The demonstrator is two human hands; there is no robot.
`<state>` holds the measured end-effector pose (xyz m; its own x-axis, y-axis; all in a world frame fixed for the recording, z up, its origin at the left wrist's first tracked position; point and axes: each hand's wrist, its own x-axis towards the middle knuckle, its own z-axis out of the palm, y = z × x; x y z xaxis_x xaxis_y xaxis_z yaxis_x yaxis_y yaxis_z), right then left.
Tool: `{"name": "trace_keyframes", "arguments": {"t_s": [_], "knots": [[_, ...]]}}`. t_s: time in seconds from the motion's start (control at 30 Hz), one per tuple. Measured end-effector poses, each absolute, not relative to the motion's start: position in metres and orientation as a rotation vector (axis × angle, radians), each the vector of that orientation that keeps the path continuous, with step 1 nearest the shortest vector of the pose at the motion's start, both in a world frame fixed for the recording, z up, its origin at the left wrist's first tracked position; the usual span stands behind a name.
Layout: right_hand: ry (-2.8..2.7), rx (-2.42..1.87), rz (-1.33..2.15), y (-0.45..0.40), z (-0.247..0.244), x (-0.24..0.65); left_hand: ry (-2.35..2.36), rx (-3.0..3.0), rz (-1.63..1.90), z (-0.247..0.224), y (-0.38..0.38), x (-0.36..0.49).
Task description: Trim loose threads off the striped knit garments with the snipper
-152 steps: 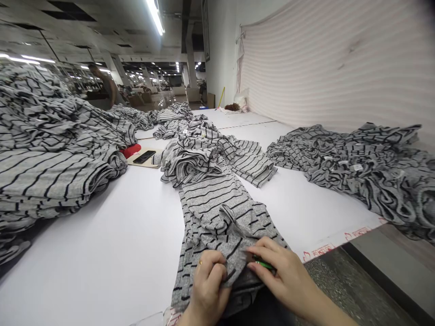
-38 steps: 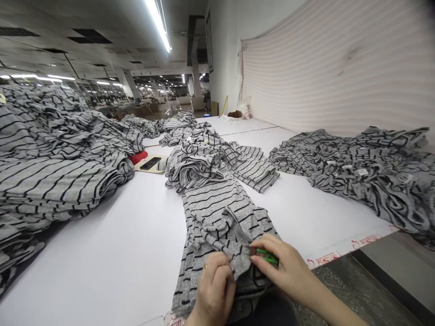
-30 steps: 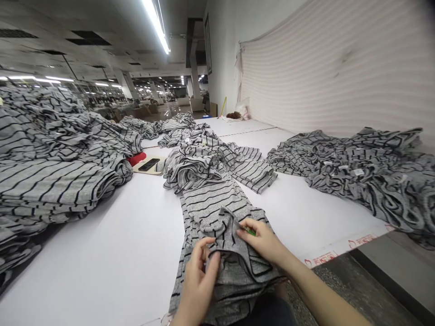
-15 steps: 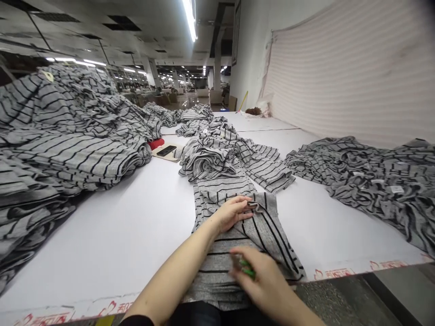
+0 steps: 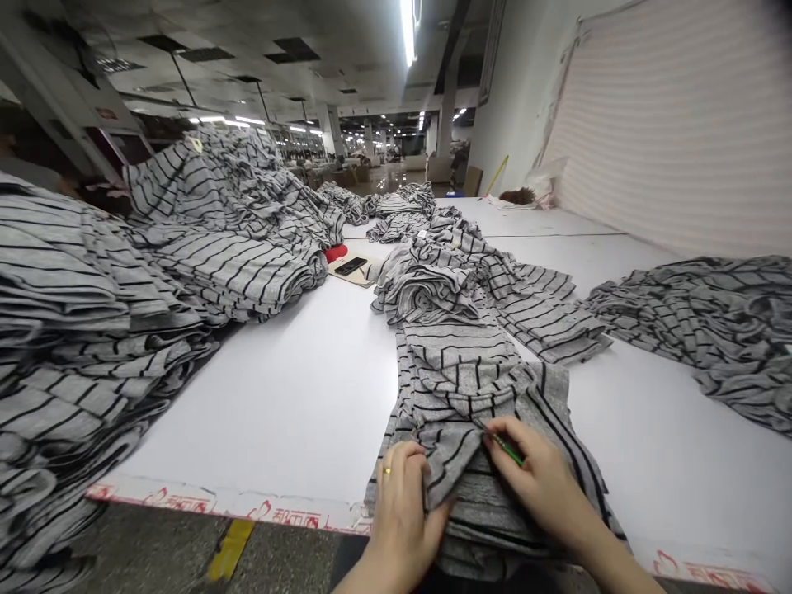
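Left hand (image 5: 403, 520) curled closed on a fold of the grey striped knit garment (image 5: 476, 503), fingers (image 5: 408, 470) over the top of the fold, ring on one finger; right hand (image 5: 539, 487) nearly closed, thumb and fingertips pinching a small green-handled tool (image 5: 507, 450), exact kind too small to tell; its tip is at the fabric, right at the fold's edge; the two hands are just apart, with the fold between them; the garment lies lengthwise on the white cutting table (image 5: 266, 396), its near end hanging over the table's near edge, with its far part bunched in a loose heap (image 5: 426, 293); a striped piece (image 5: 550, 313) spreads out to the right of that heap; a tall heap of the same striped fabric (image 5: 87, 346) sits on the table to the left; another heap (image 5: 711, 318) lies to the right against a padded pale wall (image 5: 674, 124); a black phone (image 5: 351, 266) lies on a cream pad (image 5: 354, 277), just beside a red item (image 5: 336, 253), between the left heap and the middle garment; a red-printed strip (image 5: 228, 508) runs along the table edge; a yellow mark (image 5: 230, 549) shows on the floor below.
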<state>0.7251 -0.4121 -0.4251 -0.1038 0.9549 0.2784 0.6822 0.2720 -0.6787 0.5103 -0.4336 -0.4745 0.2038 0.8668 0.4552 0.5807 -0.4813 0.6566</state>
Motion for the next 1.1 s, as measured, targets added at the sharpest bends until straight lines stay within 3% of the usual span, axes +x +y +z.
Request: {"name": "trace_keyframes", "arguments": {"t_s": [0.2, 0.5, 1.1], "knots": [[-2.037, -1.584, 0.039, -0.417, -0.437, 0.737, 0.999, 2.357, 1.397, -0.482, -0.418, 0.523], [-2.097, -1.455, 0.664, -0.453, -0.403, 0.722, 0.884, 2.386, 1.415, -0.476, -0.415, 0.516], [-1.925, -1.462, 0.626, -0.453, -0.423, 0.719, 0.828, 2.306, 1.530, -0.455, -0.418, 0.527]]}}
